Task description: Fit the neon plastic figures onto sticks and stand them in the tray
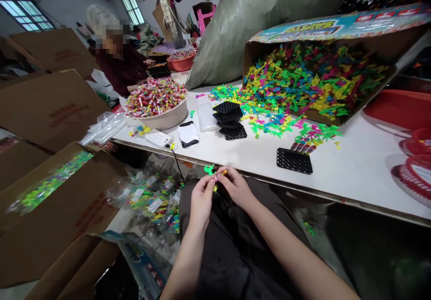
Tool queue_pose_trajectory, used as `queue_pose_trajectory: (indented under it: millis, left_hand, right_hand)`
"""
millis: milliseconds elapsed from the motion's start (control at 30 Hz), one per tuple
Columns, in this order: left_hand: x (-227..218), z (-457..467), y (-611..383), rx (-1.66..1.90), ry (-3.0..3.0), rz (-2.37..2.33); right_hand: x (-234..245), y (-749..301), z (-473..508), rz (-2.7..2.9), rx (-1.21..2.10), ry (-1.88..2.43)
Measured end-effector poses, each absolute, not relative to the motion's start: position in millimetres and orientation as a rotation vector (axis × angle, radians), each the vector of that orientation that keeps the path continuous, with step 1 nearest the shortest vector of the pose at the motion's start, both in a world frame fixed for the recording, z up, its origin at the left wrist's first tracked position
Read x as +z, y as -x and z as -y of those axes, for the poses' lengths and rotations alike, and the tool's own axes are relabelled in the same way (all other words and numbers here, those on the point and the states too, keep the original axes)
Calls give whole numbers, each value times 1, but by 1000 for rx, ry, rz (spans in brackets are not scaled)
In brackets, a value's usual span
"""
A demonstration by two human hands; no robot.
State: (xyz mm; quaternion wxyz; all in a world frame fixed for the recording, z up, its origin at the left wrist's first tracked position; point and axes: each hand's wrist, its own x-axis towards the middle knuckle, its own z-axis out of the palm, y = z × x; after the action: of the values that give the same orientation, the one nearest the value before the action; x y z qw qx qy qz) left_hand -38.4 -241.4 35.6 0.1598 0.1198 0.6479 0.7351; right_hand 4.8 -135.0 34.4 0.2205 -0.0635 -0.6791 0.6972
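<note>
My left hand point(202, 194) and my right hand point(237, 187) meet over my lap, just in front of the table edge. Pinched in the left fingers is a small green plastic figure point(209, 169) that sticks up above the fingertips. The right fingers are closed on a small tube with a yellow-orange end point(223, 172), partly hidden by the fingers. Where the fingertips touch, I cannot make out how the two pieces join. Farther right on the table, a black perforated tray point(294, 161) has several small tubes point(303, 147) standing along its back edge.
A large carton point(370, 35) spills colourful plastic figures point(269, 125) onto the white table point(259, 156). Stacked black trays point(230, 119) stand mid-table, near a basin point(168, 119) of small tubes. Bagged figures point(151, 196) lie below left. A co-worker point(116, 68) sits across.
</note>
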Motion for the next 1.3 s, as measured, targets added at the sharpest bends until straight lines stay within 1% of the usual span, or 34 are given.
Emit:
queue_pose_trajectory:
  millis: [67, 167, 267, 367, 500, 833, 1300]
  left_hand:
    - [38, 243, 36, 2058, -333, -1802]
    - [40, 245, 41, 2031, -326, -1811]
    - [43, 245, 50, 2237, -294, -1799]
    - [48, 242, 55, 2493, -297, -1702]
    - [58, 235, 51, 2614, -294, -1620]
    - [59, 230, 39, 2638, -126, -1473]
    - [59, 224, 33, 2643, -159, -1543]
  right_hand:
    - [34, -2, 131, 1733, 2090, 245]
    - [34, 2, 125, 1532, 2221, 362]
    - [34, 4, 120, 1363, 2346, 445]
    - [34, 4, 119, 1230, 2495, 421]
    - [39, 0, 119, 1149, 2642, 292]
    - [46, -8, 120, 1129, 2674, 132]
    - [43, -8, 118, 1024, 2708, 80]
